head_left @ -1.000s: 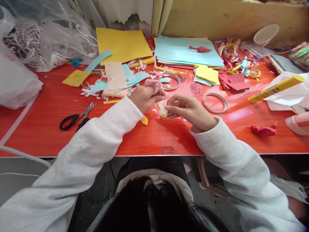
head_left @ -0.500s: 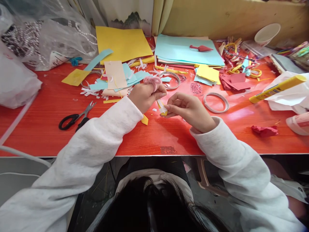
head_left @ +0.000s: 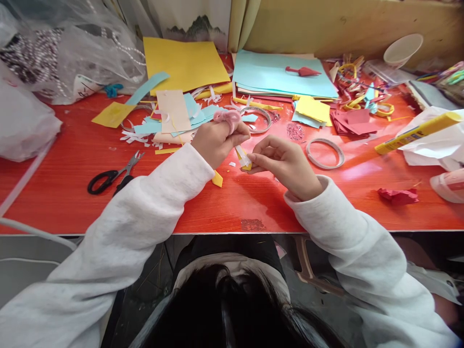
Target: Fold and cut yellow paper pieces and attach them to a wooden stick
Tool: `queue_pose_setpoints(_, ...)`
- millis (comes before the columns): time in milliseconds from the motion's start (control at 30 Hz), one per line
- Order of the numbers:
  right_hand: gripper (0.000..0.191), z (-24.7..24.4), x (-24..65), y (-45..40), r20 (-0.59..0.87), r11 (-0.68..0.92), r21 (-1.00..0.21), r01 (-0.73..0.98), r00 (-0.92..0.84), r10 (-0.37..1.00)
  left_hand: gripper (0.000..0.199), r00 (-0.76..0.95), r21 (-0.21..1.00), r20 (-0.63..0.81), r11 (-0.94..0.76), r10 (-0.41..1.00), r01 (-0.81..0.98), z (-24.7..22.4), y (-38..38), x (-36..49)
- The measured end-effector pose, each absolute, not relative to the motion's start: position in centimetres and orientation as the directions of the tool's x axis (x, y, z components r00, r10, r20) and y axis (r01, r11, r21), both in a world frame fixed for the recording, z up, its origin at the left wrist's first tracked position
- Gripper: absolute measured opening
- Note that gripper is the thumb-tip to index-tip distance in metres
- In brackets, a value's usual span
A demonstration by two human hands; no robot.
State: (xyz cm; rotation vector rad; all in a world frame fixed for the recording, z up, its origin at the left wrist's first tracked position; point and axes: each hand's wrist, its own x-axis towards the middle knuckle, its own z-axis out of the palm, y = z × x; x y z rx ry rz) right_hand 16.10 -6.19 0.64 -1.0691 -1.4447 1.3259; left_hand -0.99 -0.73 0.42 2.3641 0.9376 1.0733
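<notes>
The left hand pinches the upper end of a slim strip, thumb against forefinger, at about eleven o'clock from its middle. The right hand grips the lower end between thumb and fingertips, around four o'clock, its remaining fingers curled. The strip, yellow with a whitish piece along it, lies between the hands; the left fingers hide part of it. A pink loop sits on the left hand; whether worn or held, I cannot tell.

From the strip, a yellow scrap lies close by at eight o'clock, and scissors well off at nine. The yellow sheet is at eleven, blue sheets at one, a ring at three and a glue stick farther out that way.
</notes>
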Motion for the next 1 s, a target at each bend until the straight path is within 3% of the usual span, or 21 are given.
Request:
queue_pose_setpoints(433,0.031,0.1,15.9,-6.4,0.024,0.038,-0.997,0.068,-0.194,0.981,0.006,0.446,0.633,0.525,-0.683,0.725,0.365,0.2,-0.6,-1.0)
queue_pose_setpoints(700,0.032,1.3,16.1,-6.1,-0.076,-0.078,-0.997,-0.015,-0.134,0.988,0.014,0.481,0.563,0.537,-0.719,0.693,0.408,0.3,-0.7,-1.1)
queue_pose_setpoints(867,0.033,1.2,16.2,-6.1,-0.236,-0.26,-0.965,-0.027,-0.336,0.912,0.015,0.512,0.466,0.563,-0.761,0.649,0.451,0.3,-0.9,-1.1)
queue_pose_setpoints(1000,0.026,1.0,16.3,-6.0,-0.257,-0.311,-0.948,-0.063,-0.423,0.869,0.017,0.535,0.436,0.568,-0.779,0.626,0.449,0.4,-1.1,-1.0)
